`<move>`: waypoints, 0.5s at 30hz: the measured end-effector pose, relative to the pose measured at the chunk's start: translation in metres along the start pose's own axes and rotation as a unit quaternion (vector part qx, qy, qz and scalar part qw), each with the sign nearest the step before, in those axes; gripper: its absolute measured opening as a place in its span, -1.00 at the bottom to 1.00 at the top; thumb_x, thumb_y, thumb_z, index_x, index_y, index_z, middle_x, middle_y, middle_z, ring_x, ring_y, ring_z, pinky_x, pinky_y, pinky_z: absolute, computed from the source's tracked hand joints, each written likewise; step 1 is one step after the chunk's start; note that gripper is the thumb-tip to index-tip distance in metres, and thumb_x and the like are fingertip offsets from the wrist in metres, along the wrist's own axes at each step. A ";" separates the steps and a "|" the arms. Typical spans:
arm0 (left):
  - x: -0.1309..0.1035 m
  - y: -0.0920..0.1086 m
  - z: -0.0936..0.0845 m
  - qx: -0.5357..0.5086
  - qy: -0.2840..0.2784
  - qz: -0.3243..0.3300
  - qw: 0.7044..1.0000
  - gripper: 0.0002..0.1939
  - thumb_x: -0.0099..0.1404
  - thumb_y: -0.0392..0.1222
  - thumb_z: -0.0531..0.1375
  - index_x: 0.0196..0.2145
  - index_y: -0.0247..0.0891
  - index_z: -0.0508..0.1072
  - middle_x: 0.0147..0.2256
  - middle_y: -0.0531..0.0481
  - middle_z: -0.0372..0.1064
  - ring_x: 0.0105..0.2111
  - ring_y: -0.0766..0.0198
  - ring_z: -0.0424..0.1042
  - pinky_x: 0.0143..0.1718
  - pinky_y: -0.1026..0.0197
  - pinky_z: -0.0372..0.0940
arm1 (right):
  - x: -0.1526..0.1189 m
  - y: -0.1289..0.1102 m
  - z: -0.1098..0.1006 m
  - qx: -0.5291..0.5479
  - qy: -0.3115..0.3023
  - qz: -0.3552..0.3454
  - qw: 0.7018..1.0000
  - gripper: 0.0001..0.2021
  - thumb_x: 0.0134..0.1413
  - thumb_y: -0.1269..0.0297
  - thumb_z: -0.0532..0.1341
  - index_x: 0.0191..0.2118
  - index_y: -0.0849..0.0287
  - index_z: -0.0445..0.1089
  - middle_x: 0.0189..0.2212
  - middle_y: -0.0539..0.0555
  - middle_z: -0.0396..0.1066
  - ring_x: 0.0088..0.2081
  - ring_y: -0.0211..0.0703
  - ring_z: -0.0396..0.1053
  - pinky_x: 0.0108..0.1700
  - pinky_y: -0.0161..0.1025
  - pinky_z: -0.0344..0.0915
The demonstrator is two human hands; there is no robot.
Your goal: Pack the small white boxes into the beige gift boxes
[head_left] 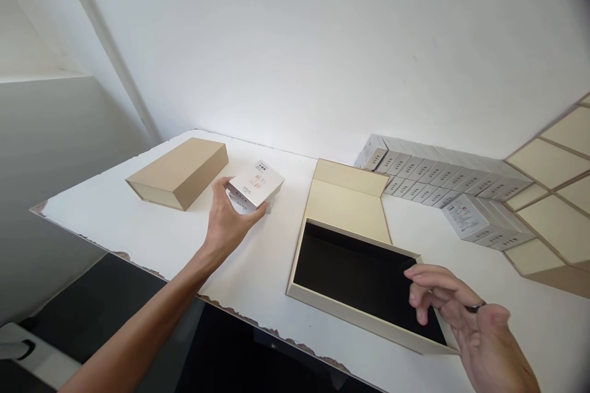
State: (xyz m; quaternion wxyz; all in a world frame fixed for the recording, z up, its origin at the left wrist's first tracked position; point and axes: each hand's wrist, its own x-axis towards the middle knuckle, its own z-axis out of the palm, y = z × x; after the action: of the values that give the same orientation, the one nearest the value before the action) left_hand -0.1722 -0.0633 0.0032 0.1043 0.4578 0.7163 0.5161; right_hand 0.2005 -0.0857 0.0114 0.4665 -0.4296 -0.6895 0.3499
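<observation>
My left hand [229, 215] has its thumb and fingers around a small white printed carton [257, 183]. Under that carton part of a second white one shows, and I cannot tell whether the hand grips it too. My right hand [454, 304] hovers at the right end of an open cream gift box [354, 313], fingers loosely bent and apart, holding nothing. The box has a black inside, and its hinged lid [348, 199] lies folded back toward the wall. A closed tan box [179, 169] rests to the left of my left hand.
Rows of small white cartons [428, 169] stand stacked along the wall, with several more [483, 221] in front. Cream boxes [560, 221] are piled at the far right. The white table [271, 270] has a chipped front edge, with a dark space below it.
</observation>
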 end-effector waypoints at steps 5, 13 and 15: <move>0.001 0.001 -0.002 -0.007 -0.031 -0.044 0.999 -0.23 -0.01 0.08 0.42 -0.04 -0.11 0.02 -0.06 -0.14 0.36 -0.12 -0.04 0.52 -0.33 0.05 0.46 | 0.000 0.002 -0.001 -0.010 -0.013 -0.008 1.000 -0.32 0.32 -0.24 -0.25 -0.18 -0.05 0.56 -0.33 0.14 0.43 -0.50 -0.14 0.38 -0.50 -0.19 0.42; -0.006 0.019 -0.018 -0.094 0.002 -0.005 0.996 -0.24 -0.05 -0.01 0.47 -0.08 -0.08 0.05 -0.07 -0.10 0.42 -0.13 0.01 0.56 -0.25 0.03 0.51 | -0.015 -0.013 -0.006 -0.130 0.010 -0.067 0.989 -0.62 0.38 -0.01 -0.05 -0.10 -0.07 0.49 -0.07 0.18 0.43 -0.30 -0.01 0.47 -0.35 -0.06 0.52; -0.017 0.035 -0.024 -0.172 -0.057 -0.020 0.983 -0.24 -0.05 -0.06 0.48 -0.08 -0.06 0.05 -0.05 -0.09 0.46 -0.09 0.00 0.55 -0.22 0.03 0.52 | -0.015 -0.028 0.004 -0.212 0.027 -0.121 0.969 -0.77 0.30 0.08 0.14 -0.01 -0.07 0.43 0.00 0.17 0.40 -0.10 0.08 0.46 -0.17 0.00 0.53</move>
State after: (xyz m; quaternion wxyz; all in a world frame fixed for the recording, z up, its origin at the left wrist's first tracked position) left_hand -0.1581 -0.0901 0.0380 0.2321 0.4473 0.6186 0.6028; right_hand 0.1919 -0.1105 0.0296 0.4221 -0.4411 -0.7820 0.1253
